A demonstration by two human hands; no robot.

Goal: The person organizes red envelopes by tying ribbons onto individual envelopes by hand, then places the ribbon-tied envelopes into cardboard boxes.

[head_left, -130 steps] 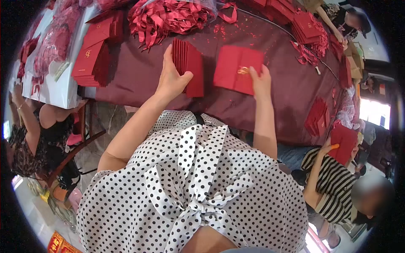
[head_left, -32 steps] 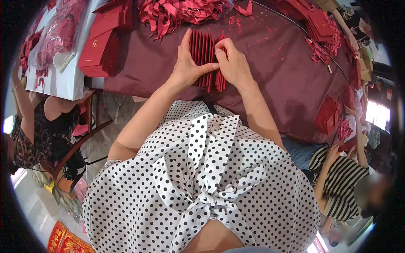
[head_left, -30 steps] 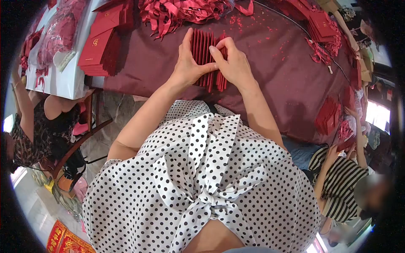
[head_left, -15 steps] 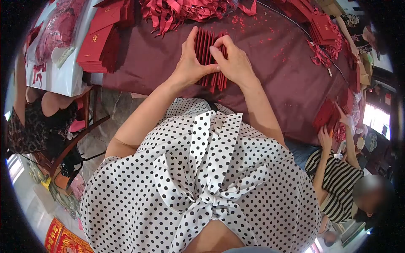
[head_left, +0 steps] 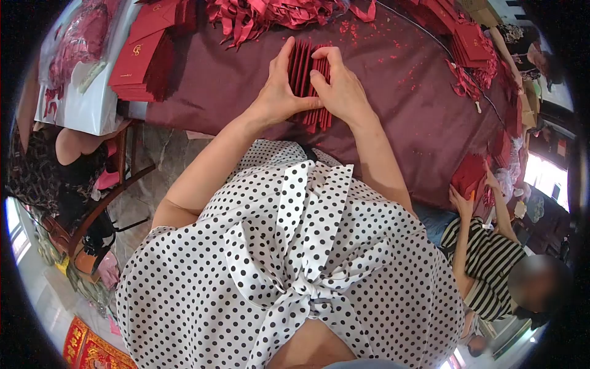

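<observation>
A stack of red cards [head_left: 306,75] stands on edge on the maroon tablecloth [head_left: 393,104] in front of me. My left hand [head_left: 278,92] presses against the left side of the stack, thumb lying across its near end. On the stack's right side, my right hand [head_left: 340,91] has its fingers curled over the card tops. Together the two hands squeeze the cards. The lower part of the stack is hidden behind my hands.
A pile of red ribbons [head_left: 270,13] lies at the table's far edge. More red cards [head_left: 142,56] are stacked at the left and at the far right [head_left: 472,44]. A person in a striped top [head_left: 491,270] sits at my right, another person [head_left: 55,166] at my left.
My right hand, which lay on an open red card 4.3 s ago, has come over to the stack. Since then both hands have stayed pressed on it, fingers shifting slightly.
</observation>
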